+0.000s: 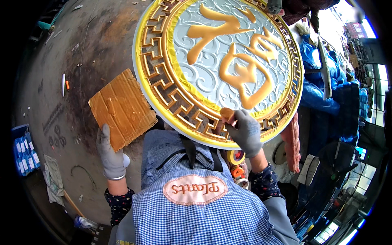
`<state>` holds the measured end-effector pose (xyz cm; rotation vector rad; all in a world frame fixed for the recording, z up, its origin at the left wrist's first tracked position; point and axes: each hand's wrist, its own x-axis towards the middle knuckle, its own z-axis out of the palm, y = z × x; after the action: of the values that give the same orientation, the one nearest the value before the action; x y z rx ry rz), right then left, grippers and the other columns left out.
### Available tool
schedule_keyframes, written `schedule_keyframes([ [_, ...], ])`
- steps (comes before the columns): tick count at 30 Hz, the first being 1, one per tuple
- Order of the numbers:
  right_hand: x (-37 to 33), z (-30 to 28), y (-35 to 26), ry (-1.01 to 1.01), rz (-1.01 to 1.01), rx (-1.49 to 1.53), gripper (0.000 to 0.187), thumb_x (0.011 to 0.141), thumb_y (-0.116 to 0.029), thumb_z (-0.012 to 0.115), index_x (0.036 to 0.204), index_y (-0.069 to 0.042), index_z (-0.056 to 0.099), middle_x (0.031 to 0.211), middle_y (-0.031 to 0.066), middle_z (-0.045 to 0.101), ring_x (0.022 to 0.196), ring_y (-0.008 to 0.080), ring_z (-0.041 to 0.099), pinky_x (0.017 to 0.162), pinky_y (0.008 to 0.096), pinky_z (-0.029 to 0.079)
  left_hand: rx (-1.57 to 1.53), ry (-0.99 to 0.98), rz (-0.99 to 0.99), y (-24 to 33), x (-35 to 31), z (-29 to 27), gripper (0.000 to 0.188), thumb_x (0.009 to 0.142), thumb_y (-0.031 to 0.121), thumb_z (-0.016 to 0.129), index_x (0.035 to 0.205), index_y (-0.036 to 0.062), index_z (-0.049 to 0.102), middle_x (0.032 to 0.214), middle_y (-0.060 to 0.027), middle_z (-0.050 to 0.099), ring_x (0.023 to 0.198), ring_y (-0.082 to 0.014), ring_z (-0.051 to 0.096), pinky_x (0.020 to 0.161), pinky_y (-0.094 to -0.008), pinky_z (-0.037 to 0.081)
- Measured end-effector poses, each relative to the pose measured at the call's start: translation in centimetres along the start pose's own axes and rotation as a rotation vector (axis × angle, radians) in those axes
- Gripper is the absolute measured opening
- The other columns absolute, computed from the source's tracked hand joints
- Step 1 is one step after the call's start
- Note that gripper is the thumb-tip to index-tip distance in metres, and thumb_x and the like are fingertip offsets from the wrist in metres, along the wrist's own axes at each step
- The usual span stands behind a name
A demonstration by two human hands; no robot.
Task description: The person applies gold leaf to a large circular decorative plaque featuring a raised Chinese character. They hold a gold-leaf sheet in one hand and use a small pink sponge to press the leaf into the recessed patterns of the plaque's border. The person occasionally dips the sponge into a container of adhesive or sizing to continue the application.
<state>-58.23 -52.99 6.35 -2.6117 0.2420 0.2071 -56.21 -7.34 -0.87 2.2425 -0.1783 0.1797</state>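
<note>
Head view: my gloved left fingers [105, 136] hold brown cardboard [122, 108] by its edge, just left of the round panel [216, 67]; my gloved right fingers [241, 118] pinch a small brown piece [227, 114] over the panel's near border.

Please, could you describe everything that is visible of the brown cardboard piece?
The brown cardboard piece looks flat and roughly rectangular, with creases and some shiny patches on its upper face. The gloved left hand holds it by its lower left edge. It is slanted, left of the round panel; whether they touch is unclear.
</note>
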Motion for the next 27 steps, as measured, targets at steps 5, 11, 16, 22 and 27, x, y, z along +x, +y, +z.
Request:
schedule_keyframes([
  [5,-0.8,2.9,-0.2,-0.071,-0.159,-0.232,0.021,0.083,-0.021,0.077,0.096,-0.01,0.065,0.093,0.0125,0.068,0.083,0.0358,0.072,0.073,0.0478,0.057,-0.047,0.039,-0.051,-0.6,-0.1,0.3,0.066,0.098,-0.011,0.063,0.157,0.0159,0.051,0.153,-0.0221,0.053,0.137,-0.0355,0.058,0.111,-0.0439,0.054],
  [11,-0.8,-0.5,0.0,-0.051,0.011,-0.058,0.023,0.081,-0.018,0.08,0.097,-0.01,0.066,0.091,0.0117,0.068,0.083,0.0357,0.072,0.07,0.046,0.058,-0.069,0.035,-0.044,-1.0,-0.9,0.3,0.071,0.097,-0.012,0.063,0.159,0.019,0.049,0.154,-0.0218,0.051,0.138,-0.0355,0.058,0.11,-0.0446,0.054],
  [16,-1.7,2.0,0.5,0.005,-0.113,-0.087,0.023,0.081,-0.02,0.08,0.095,-0.009,0.065,0.09,0.0107,0.068,0.08,0.0362,0.071,0.071,0.0458,0.057,-0.376,0.03,-0.29,0.6,0.0,0.7,0.069,0.098,-0.01,0.063,0.159,0.0192,0.049,0.151,-0.0212,0.053,0.135,-0.0352,0.059,0.11,-0.0437,0.055],
  [22,-3.2,0.4,3.5,0.135,0.096,0.051,0.026,0.085,-0.023,0.083,0.088,-0.007,0.062,0.085,0.015,0.067,0.078,0.0384,0.07,0.067,0.047,0.054,-0.5,0.075,-0.398,2.0,0.9,0.6,0.056,0.103,0.01,0.063,0.157,0.0123,0.05,0.15,-0.018,0.055,0.137,-0.0318,0.058,0.112,-0.0428,0.051],
  [27,-2.7,3.0,2.4,0.139,0.097,0.059,0.02,0.085,-0.022,0.079,0.087,-0.01,0.063,0.086,0.0134,0.069,0.079,0.0363,0.072,0.068,0.0456,0.056,-0.339,0.026,-0.316,2.3,0.8,0.8,0.053,0.107,0.024,0.061,0.156,0.0077,0.05,0.152,-0.014,0.055,0.138,-0.028,0.058,0.111,-0.0432,0.052],
])
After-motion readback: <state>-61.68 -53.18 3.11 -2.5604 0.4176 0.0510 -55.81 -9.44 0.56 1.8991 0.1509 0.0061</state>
